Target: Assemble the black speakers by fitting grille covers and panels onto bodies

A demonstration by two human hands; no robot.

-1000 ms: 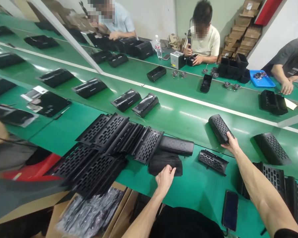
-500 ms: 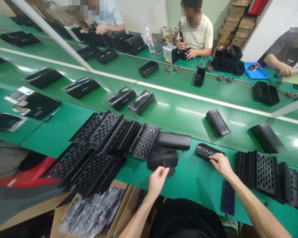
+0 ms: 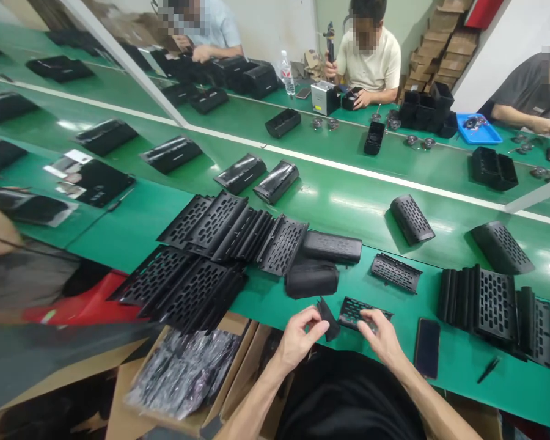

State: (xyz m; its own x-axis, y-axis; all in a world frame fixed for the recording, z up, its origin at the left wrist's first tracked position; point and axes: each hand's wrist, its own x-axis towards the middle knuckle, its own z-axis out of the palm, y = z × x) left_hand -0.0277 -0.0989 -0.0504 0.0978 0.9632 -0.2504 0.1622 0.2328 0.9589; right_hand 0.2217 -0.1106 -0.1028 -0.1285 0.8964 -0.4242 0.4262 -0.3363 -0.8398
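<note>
My left hand (image 3: 302,336) pinches a small, limp black sheet (image 3: 330,322), which looks like fabric, between thumb and fingers. To its right, my right hand (image 3: 381,335) grips the near edge of a black perforated panel (image 3: 352,310) low over the green bench; its fingertips partly cover the slots. Just beyond lies a second perforated panel (image 3: 396,273), apart from both hands. A pile of black sheets (image 3: 311,278) lies beyond my left hand, by a dark rounded cover (image 3: 333,245).
Stacks of perforated panels stand left (image 3: 213,220) and right (image 3: 495,302). A phone (image 3: 427,348) and black tweezers (image 3: 488,370) lie at right. Beyond, a green conveyor (image 3: 339,211) carries black housings (image 3: 412,219). Co-workers sit across it. An open carton (image 3: 206,421) holds plastic-wrapped parts.
My right hand has come nearer and leftward with a perforated panel, while another panel stays behind. My left hand has drawn the black sheet away from the pile. The view has shifted slightly.
</note>
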